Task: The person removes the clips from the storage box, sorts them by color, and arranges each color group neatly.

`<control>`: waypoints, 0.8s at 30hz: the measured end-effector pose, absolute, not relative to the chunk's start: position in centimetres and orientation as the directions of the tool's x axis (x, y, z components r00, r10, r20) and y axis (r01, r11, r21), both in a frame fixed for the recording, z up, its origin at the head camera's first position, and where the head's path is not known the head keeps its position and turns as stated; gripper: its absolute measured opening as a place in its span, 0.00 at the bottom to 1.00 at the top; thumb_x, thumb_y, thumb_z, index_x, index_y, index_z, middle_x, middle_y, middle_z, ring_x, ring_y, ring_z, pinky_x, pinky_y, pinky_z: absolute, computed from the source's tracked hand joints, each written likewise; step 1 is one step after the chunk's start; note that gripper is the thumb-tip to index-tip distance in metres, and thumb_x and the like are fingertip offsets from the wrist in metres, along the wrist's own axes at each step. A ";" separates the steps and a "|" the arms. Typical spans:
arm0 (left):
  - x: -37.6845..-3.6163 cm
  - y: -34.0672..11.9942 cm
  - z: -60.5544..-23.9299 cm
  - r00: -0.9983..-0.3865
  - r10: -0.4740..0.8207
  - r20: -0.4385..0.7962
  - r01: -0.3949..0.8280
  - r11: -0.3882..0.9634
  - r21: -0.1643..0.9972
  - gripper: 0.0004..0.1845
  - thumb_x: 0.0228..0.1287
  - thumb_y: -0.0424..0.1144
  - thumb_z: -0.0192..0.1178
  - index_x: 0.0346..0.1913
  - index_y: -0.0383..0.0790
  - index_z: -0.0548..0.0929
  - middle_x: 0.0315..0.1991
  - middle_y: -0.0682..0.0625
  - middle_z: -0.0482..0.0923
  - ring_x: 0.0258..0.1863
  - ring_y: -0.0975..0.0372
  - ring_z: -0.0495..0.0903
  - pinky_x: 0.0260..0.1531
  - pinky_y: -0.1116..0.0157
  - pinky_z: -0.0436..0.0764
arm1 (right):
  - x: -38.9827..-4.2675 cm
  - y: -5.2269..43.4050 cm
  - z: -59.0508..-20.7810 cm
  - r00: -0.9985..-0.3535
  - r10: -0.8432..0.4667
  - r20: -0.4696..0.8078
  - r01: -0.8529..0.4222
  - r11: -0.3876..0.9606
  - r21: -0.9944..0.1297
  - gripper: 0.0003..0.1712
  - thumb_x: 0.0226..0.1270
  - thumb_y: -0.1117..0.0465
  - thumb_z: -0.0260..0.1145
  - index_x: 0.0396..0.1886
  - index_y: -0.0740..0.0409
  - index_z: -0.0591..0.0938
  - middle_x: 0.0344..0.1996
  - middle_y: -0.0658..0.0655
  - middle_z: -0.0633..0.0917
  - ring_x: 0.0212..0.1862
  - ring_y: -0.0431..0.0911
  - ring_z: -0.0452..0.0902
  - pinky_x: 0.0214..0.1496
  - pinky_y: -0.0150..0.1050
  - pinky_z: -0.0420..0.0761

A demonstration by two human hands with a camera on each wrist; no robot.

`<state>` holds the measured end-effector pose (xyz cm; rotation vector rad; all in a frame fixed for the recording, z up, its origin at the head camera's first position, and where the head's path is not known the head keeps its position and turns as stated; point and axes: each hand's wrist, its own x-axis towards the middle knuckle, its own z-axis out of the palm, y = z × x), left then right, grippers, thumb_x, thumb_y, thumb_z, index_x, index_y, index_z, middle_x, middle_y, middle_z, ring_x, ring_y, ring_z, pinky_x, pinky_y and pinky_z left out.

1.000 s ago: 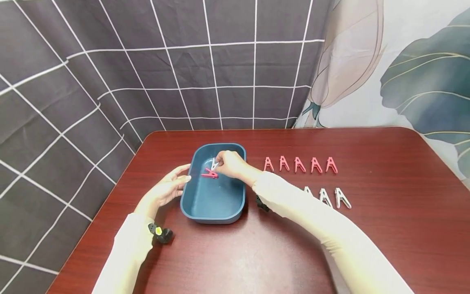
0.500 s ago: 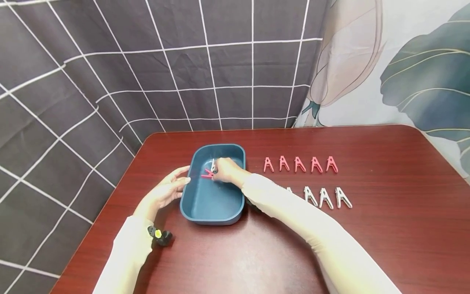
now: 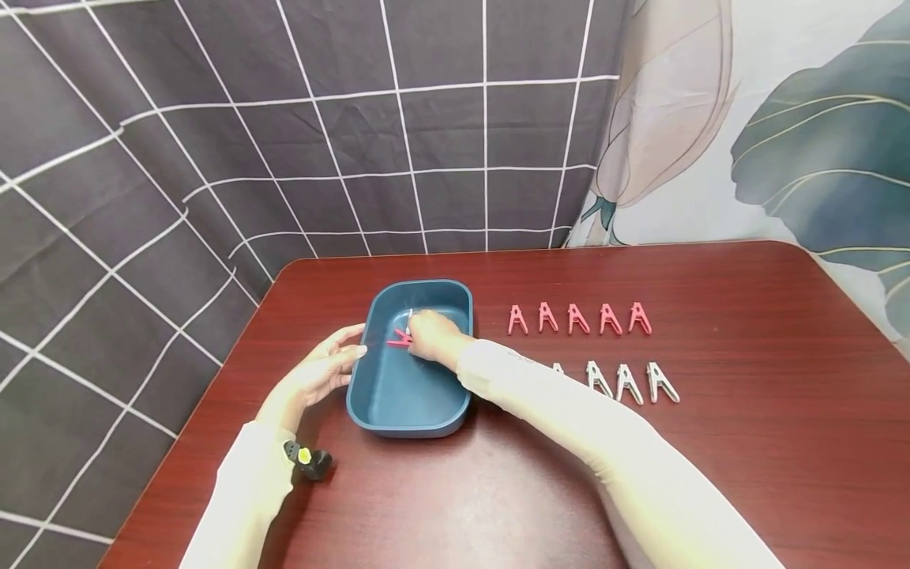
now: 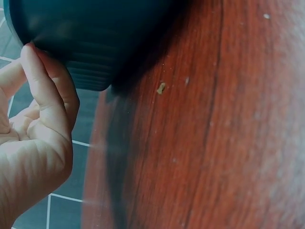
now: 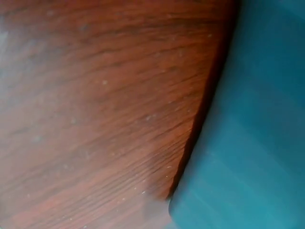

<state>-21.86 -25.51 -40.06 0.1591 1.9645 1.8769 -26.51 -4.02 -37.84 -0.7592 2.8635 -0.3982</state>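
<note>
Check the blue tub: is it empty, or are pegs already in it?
Not empty. The blue tub holds a pink peg, and the right hand is inside holding a white peg.

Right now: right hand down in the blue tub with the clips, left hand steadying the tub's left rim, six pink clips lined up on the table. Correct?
One thing is off: the pink clips in the row number five, not six, as the head view shows. The rest holds: the right hand is down in the blue tub at the clips there, and the left hand touches its left rim.

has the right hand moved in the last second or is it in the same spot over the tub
Yes. The right hand has sunk lower into the blue tub, nearer its floor and the pink clip.
</note>
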 end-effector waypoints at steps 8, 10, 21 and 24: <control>-21.8 -25.4 -40.1 -0.909 0.351 -0.223 -0.205 0.089 0.975 0.30 0.72 0.33 0.48 0.73 0.37 0.50 0.46 0.52 0.79 0.41 0.64 0.83 0.38 0.66 0.83 | -26.6 -3.9 -38.2 -0.847 -0.528 -0.055 -0.494 0.822 -0.284 0.06 0.61 0.59 0.66 0.29 0.57 0.82 0.27 0.53 0.80 0.33 0.46 0.75 0.34 0.37 0.75; -21.7 -25.4 -40.1 -0.908 0.354 -0.225 -0.206 0.090 0.974 0.30 0.72 0.33 0.48 0.73 0.37 0.50 0.46 0.53 0.79 0.41 0.64 0.83 0.38 0.66 0.83 | -26.6 -3.8 -38.2 -0.845 -0.533 -0.052 -0.495 0.814 -0.303 0.06 0.61 0.60 0.67 0.27 0.57 0.82 0.25 0.53 0.79 0.31 0.46 0.74 0.32 0.35 0.73; -21.9 -25.4 -40.2 -0.907 0.360 -0.219 -0.202 0.086 0.976 0.30 0.72 0.33 0.48 0.72 0.38 0.51 0.47 0.52 0.79 0.42 0.64 0.84 0.38 0.65 0.83 | -26.8 -3.0 -37.6 -0.872 -0.489 -0.036 -0.378 0.716 -0.587 0.06 0.53 0.63 0.74 0.24 0.60 0.85 0.23 0.54 0.82 0.28 0.44 0.72 0.26 0.28 0.69; -21.9 -25.4 -40.1 -0.908 0.358 -0.219 -0.204 0.081 0.976 0.29 0.73 0.32 0.48 0.72 0.38 0.51 0.47 0.52 0.78 0.41 0.64 0.83 0.38 0.66 0.83 | -26.9 -2.9 -37.5 -0.879 -0.474 -0.049 -0.337 0.692 -0.639 0.06 0.51 0.64 0.75 0.24 0.61 0.85 0.22 0.54 0.82 0.28 0.43 0.72 0.25 0.28 0.69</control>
